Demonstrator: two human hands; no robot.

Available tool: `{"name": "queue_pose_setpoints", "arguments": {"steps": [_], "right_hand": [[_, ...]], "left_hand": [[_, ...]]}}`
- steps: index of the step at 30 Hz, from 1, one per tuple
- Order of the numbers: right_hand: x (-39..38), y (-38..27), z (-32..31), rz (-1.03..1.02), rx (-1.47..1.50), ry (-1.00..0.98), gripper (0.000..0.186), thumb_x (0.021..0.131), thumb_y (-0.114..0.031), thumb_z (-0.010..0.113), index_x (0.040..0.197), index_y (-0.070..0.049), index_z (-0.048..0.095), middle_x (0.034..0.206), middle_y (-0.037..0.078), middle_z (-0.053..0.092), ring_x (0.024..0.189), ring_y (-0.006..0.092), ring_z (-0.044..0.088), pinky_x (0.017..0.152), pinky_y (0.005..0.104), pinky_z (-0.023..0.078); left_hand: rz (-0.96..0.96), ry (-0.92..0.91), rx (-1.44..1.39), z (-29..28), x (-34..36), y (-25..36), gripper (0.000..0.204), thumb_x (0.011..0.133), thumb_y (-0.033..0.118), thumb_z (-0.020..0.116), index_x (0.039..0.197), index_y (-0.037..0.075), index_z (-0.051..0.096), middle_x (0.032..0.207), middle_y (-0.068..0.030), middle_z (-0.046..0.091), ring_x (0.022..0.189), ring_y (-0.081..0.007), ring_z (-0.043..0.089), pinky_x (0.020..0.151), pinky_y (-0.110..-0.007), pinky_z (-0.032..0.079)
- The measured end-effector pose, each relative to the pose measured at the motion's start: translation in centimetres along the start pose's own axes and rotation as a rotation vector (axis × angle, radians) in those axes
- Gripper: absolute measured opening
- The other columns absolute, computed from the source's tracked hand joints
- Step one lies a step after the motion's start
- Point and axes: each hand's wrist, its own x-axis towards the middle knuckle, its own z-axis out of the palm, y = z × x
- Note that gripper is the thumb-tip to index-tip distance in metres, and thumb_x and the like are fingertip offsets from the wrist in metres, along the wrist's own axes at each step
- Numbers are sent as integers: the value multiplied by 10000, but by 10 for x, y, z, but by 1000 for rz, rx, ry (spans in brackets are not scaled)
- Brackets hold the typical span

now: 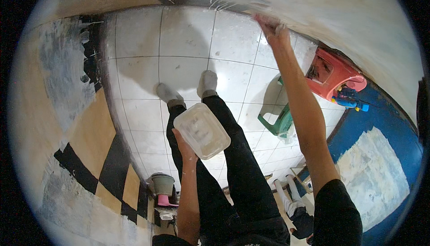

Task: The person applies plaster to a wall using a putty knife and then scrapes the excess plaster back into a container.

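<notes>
A translucent white plastic container (202,131) with rounded corners is in front of my legs, and some whitish stuff shows through it. My left hand (184,144) grips it by its left side. Stretched out far ahead, my right hand (272,27) is at the pale wall (322,13), close to where the wall meets the floor in view. Its fingers are smeared by motion, and a small whitish patch shows near them. Whether they hold anything is not clear.
Right of my legs stand a red plastic stool (332,75) with blue tools and a green plastic stool (280,121). A grey bucket (162,184) is at the lower left. Another person (299,217) is at the lower right. The left wall (92,129) has black-and-tan checks partly coated white.
</notes>
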Motion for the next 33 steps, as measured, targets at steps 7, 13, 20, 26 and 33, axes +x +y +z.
{"name": "queue_pose_setpoints", "arguments": {"steps": [7, 13, 20, 26, 33], "right_hand": [[-36, -55, 9, -161, -143, -148, 363, 921, 1, 343, 1201, 230, 317, 1261, 363, 396, 1125, 462, 490, 988, 541, 447], [-63, -81, 46, 143, 379, 248, 401, 964, -99, 325, 1242, 190, 321, 1274, 360, 394, 1127, 452, 494, 999, 522, 440], [-43, -124, 60, 218, 462, 194, 369, 923, -10, 287, 1198, 235, 310, 1234, 381, 412, 1147, 452, 479, 986, 501, 469], [-74, -66, 71, 270, 312, 84, 427, 961, -93, 288, 1179, 274, 294, 1219, 430, 393, 1152, 534, 435, 994, 537, 443], [11, -63, 26, 307, 602, -382, 361, 950, -57, 396, 1186, 216, 391, 1196, 352, 483, 1138, 398, 512, 1009, 434, 457]], "left_hand": [[18, 1, -64, 7, -13, -5, 720, 922, 645, 220, 1398, 114, 314, 1360, -140, 417, 1220, -325, 437, 1023, -487, 378], [19, 43, -61, 15, -11, -14, 707, 933, 627, 219, 1394, 100, 317, 1356, -139, 418, 1227, -313, 427, 1034, -484, 367], [25, 43, -12, -2, -6, -20, 736, 923, 641, 232, 1393, 81, 312, 1352, -151, 424, 1199, -320, 458, 1010, -484, 396], [20, 19, -59, -10, -8, -21, 756, 915, 653, 236, 1409, 84, 292, 1371, -149, 411, 1206, -323, 457, 1006, -476, 404], [18, 36, -49, 0, -7, -11, 773, 905, 661, 277, 1401, 69, 301, 1366, -156, 416, 1218, -316, 448, 1010, -460, 396]]}}
